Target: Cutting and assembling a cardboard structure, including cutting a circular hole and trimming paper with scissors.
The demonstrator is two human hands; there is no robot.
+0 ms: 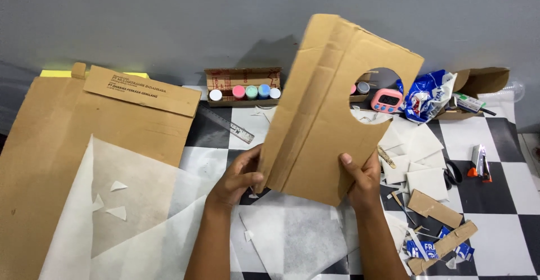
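Both of my hands hold up a large brown cardboard sheet (320,111) with a round notch cut from its right edge. My left hand (239,179) grips its lower left edge, thumb on the front. At the bottom right corner my right hand (360,181) pinches it, thumb on the face. The sheet stands tilted above the black-and-white checkered table (495,145).
A big flattened cardboard box (67,139) lies at left under thin white paper (140,218). Behind are a small carton of paint pots (244,91), a ruler (228,125), a pink timer (386,100) and a blue bag (427,94). Scissors (453,173), white squares and cardboard scraps (433,210) lie at right.
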